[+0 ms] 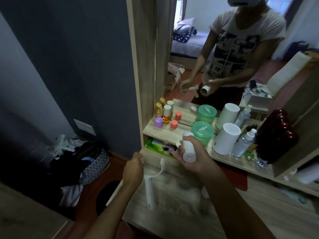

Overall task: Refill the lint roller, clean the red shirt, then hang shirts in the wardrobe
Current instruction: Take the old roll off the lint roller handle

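Pale wood-grain counter before us, mirror behind. Our right hand clamps the smooth white cylindrical lint-roller refill; our left hand grips the white plastic roller handle, hands apart.

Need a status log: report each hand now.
Left hand: closed on the lint roller handle.
Right hand: closed around the white roll.

A white lint roller refill stood tilted, gripped, just before the green jar. The white roller handle hung lower-left of it.
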Available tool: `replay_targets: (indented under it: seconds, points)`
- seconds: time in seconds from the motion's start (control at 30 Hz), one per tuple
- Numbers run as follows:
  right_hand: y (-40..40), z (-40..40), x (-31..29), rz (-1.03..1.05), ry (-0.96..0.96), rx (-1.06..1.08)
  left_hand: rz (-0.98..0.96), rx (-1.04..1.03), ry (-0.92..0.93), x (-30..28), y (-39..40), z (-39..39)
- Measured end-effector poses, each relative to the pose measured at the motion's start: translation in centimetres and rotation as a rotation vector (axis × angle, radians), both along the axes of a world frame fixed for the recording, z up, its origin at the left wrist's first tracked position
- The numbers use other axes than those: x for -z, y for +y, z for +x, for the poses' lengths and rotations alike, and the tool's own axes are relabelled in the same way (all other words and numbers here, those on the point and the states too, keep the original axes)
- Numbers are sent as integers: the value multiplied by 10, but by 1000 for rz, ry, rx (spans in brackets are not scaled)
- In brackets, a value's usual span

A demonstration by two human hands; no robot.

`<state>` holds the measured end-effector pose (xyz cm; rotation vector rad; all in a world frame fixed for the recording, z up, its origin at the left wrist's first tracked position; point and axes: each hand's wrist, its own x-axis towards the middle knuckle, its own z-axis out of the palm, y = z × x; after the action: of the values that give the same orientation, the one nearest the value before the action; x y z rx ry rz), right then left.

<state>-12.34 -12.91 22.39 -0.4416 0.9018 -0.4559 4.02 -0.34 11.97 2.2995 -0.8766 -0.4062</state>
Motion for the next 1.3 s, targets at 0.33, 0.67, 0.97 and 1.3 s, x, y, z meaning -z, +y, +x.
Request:
replay_targets:
  seconds: [0.33,0.67,0.97,1.3]
  points:
    - [6,-13,23,-98,5,-93,306,-188,294,101,-8,-3]
    - [0,-27,30,-234,119,-67,295,-233,510,118,-14,-18]
    - [-3,-13,33,-363,118,39,131,-221,437,48,-30,-47]
    - [10,13,43,-580,205,237,-507,-152,1642,-43,-47,-95]
